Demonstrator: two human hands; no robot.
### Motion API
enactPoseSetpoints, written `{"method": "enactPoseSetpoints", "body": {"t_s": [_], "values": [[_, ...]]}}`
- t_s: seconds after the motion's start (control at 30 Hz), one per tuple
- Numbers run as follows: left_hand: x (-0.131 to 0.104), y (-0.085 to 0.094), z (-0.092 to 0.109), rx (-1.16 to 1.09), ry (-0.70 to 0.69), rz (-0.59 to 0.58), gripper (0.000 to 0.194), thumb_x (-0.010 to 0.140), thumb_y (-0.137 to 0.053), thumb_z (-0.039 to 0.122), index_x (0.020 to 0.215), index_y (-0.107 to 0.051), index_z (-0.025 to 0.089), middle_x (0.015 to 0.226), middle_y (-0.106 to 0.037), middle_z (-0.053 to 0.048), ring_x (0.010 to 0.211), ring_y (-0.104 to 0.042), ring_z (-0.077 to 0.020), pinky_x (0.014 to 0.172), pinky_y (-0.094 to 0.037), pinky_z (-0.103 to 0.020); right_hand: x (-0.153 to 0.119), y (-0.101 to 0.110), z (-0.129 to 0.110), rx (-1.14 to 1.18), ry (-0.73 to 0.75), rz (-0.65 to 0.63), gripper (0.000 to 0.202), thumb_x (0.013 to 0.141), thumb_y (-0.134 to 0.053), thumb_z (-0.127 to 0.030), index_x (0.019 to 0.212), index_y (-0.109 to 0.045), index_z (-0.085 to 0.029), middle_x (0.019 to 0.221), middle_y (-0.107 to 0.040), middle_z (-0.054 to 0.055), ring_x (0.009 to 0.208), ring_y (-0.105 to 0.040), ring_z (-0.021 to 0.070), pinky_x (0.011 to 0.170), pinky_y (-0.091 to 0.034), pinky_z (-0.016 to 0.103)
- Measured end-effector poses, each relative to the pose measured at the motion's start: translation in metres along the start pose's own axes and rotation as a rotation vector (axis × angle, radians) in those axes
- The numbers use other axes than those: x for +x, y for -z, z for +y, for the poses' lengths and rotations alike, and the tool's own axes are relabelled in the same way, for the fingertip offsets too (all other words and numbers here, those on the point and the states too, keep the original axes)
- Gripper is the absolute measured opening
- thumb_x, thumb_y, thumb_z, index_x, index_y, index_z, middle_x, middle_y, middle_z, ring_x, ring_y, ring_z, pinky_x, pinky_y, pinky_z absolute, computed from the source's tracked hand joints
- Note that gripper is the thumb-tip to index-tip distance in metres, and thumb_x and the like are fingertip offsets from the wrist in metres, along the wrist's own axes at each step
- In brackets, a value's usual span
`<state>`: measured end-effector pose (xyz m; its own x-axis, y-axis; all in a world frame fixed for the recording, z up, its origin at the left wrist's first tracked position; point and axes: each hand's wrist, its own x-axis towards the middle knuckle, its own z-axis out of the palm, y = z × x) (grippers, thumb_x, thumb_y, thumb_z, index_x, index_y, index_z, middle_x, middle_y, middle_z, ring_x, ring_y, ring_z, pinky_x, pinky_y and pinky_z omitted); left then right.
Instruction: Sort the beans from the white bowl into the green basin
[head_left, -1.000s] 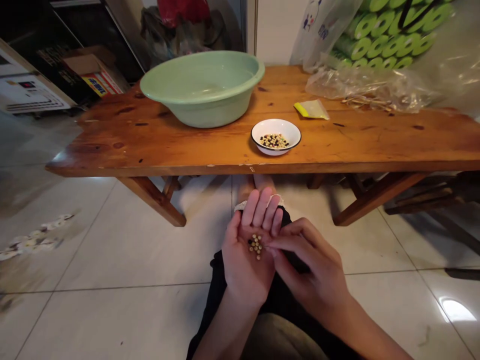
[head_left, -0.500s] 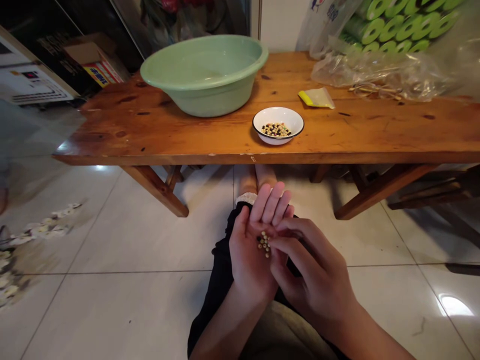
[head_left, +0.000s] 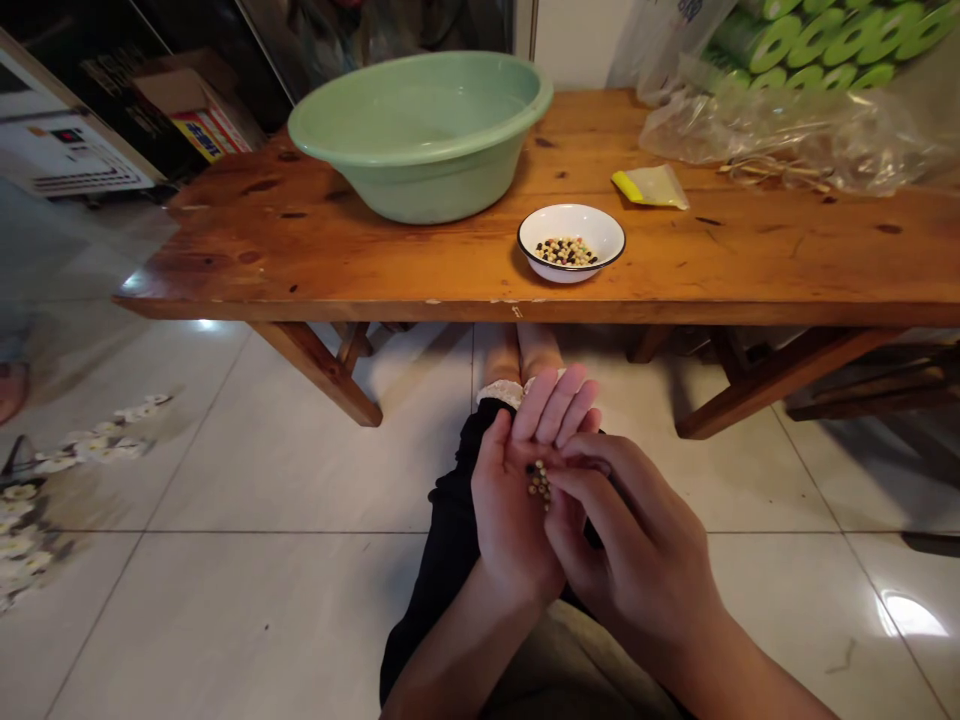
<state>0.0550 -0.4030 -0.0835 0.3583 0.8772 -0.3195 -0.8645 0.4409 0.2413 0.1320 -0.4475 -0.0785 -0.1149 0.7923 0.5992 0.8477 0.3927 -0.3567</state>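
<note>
My left hand (head_left: 517, 510) is held palm up over my lap, its fingers slightly curled, cradling a small heap of beads (head_left: 537, 484). They are mostly cream, with a dark one among them. Over that palm, my right hand (head_left: 630, 520) has its thumb and forefinger drawn together at the heap. Whether a bead sits between these fingertips is hidden. Ahead on the wooden bench, a white bowl (head_left: 540, 226) with a dark rim holds many more beads (head_left: 566, 251) in cream, black and a few other colours.
A large green basin (head_left: 442, 190) stands on the bench (head_left: 420, 270) left of the bowl. Behind the bowl to the right lies a small yellow-and-clear packet (head_left: 651, 187). Green rolls (head_left: 817, 50) in clear plastic fill the back right. White flowers (head_left: 97, 440) lie on the tiled floor.
The view has shifted slightly, so both hands and the bench items appear a little further right. My right fingertips stay at the beads in my left palm.
</note>
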Motion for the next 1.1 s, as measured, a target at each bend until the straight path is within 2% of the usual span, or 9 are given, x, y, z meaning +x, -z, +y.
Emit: {"method": "enactPoseSetpoints", "body": {"t_s": [0.27,0.63,0.77,0.93,1.0,1.1], "values": [[0.000,0.003,0.000,-0.051,0.009,-0.033,0.050,0.097,-0.024,0.033,0.105,-0.071,0.017,0.115,-0.070,-0.005,0.122,-0.055,-0.0168,0.109,-0.038,-0.031,0.002,0.001,-0.001,0.043,-0.025,-0.026,0.012,0.077,-0.053,-0.003,0.083,-0.062,-0.009,0.093,-0.064,0.017,0.078,-0.064,0.0238,0.058,-0.055,0.037],[0.000,0.002,0.000,-0.045,0.014,-0.019,0.051,0.097,-0.023,0.034,0.102,-0.071,0.019,0.111,-0.072,-0.003,0.119,-0.058,-0.0155,0.109,-0.038,-0.031,0.003,-0.004,0.000,0.027,-0.012,-0.034,0.014,0.078,-0.052,-0.002,0.082,-0.063,-0.009,0.093,-0.063,0.017,0.080,-0.063,0.0235,0.060,-0.056,0.038],[0.000,0.003,0.000,-0.049,0.017,0.005,0.051,0.097,-0.023,0.035,0.101,-0.071,0.019,0.111,-0.072,-0.003,0.116,-0.060,-0.0148,0.104,-0.042,-0.028,0.002,-0.002,-0.001,-0.018,-0.012,-0.042,0.014,0.080,-0.054,-0.004,0.082,-0.067,-0.008,0.089,-0.063,0.017,0.077,-0.061,0.0232,0.058,-0.054,0.038],[0.000,0.006,-0.001,-0.057,0.010,0.007,0.048,0.097,-0.026,0.034,0.104,-0.071,0.019,0.111,-0.072,-0.002,0.109,-0.064,-0.0135,0.096,-0.048,-0.024,0.001,0.003,0.003,-0.044,0.028,-0.127,0.018,0.083,-0.055,-0.006,0.092,-0.070,-0.005,0.077,-0.061,0.015,0.067,-0.054,0.0206,0.053,-0.051,0.036],[0.000,0.008,-0.002,-0.059,0.001,0.008,0.047,0.096,-0.027,0.033,0.104,-0.070,0.018,0.110,-0.072,-0.003,0.109,-0.064,-0.0141,0.097,-0.047,-0.025,0.001,0.003,0.006,0.000,0.034,-0.165,0.021,0.084,-0.052,-0.006,0.098,-0.069,-0.006,0.079,-0.062,0.015,0.070,-0.054,0.0211,0.055,-0.051,0.036],[-0.001,0.011,-0.004,-0.056,-0.006,0.028,0.045,0.096,-0.029,0.033,0.104,-0.070,0.017,0.108,-0.073,-0.004,0.108,-0.064,-0.0154,0.098,-0.047,-0.026,0.000,0.003,0.013,0.114,-0.009,-0.191,0.025,0.086,-0.050,-0.006,0.107,-0.064,-0.009,0.089,-0.064,0.013,0.080,-0.057,0.0209,0.066,-0.053,0.036]]}}
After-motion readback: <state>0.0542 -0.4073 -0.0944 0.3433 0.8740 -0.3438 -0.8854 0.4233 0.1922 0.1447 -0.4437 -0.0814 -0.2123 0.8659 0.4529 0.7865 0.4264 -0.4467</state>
